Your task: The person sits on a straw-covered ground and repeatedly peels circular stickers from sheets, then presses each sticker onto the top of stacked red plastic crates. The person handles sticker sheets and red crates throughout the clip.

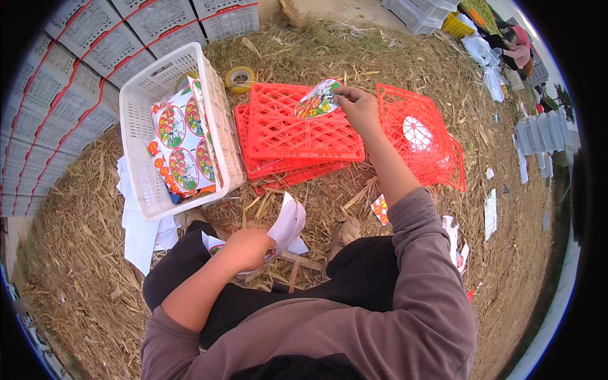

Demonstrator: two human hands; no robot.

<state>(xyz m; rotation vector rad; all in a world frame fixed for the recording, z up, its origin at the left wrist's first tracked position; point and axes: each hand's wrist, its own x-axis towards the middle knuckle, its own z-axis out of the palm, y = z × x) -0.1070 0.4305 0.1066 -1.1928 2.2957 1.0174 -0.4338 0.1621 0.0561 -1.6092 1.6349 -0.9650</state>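
Pinched at its right edge in my right hand (358,109) is an oval sticker (316,101) with a colourful fruit print. It is over a stack of red plastic lattice lids (278,136); whether it touches the top lid I cannot tell. Down by my lap, my left hand (246,249) is closed on a curled sticker sheet (288,223), its pale back mostly showing. To the left stands a white plastic crate (142,114), with several printed sheets of round stickers (183,166) lying inside it.
A roll of yellow tape (240,79) lies beside the crate. More red lids (411,136) are spread at the right, one bearing a white oval. Stacked grey crates (82,82) line the left. Paper scraps (491,215) lie on the straw. Another person (519,50) is far off at the right.
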